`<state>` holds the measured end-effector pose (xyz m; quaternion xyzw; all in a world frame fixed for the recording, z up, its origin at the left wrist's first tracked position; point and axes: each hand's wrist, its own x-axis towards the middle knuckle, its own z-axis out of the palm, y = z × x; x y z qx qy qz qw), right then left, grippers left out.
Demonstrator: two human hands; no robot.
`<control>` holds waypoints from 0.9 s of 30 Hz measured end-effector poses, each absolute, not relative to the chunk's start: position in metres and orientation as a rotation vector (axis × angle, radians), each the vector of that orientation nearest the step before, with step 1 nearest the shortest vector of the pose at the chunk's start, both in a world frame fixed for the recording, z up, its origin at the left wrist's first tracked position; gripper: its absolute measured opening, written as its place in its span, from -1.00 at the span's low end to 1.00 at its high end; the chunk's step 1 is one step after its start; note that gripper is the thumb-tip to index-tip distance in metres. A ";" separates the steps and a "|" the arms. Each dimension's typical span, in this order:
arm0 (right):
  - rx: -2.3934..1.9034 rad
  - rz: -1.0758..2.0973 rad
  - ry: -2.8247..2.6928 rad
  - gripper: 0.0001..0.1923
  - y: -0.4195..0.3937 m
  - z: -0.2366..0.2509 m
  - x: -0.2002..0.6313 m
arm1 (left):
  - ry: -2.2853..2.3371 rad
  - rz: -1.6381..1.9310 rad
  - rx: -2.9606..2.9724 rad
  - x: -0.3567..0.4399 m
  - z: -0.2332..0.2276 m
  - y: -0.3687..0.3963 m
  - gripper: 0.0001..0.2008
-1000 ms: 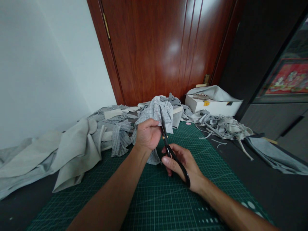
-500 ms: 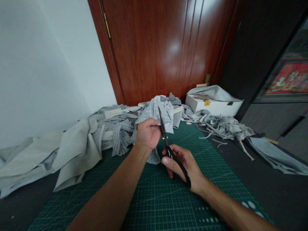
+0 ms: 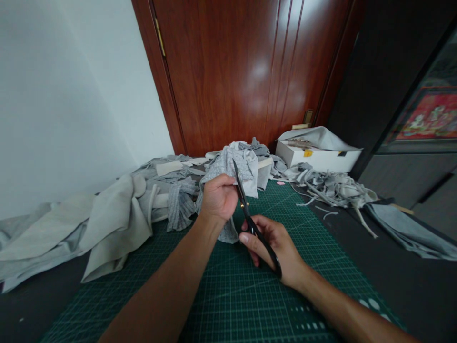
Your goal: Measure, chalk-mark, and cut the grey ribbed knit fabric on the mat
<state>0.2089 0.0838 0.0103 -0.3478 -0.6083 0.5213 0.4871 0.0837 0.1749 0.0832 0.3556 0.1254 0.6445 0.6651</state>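
Far left: loose beige cloth (image 3: pixel 107 228) heaped off the cutting mat (image 3: pixel 228 295), apparently set aside to keep the mat free. Left hand (image 3: pixel 217 197) fisted around a grey patterned fabric piece (image 3: pixel 243 169), lifting it above the mat so its edge stands up taut for the blades. Right hand (image 3: pixel 274 247) closed through the handles of black scissors (image 3: pixel 250 214); blades point upward against the fabric, nearly shut. Right of these: grey trimmings (image 3: pixel 332 188), white box (image 3: pixel 317 155) by the door.
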 end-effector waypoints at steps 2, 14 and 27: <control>-0.859 1.256 -1.484 -0.57 0.084 0.010 0.209 | 0.287 1.455 0.800 0.084 0.084 0.175 -0.68; -0.880 1.248 -1.466 -0.56 0.084 0.005 0.207 | 0.280 1.470 0.805 0.085 0.086 0.173 -0.65; -0.914 1.249 -1.458 -0.51 0.082 0.006 0.206 | 0.265 1.499 0.781 0.085 0.087 0.174 -0.63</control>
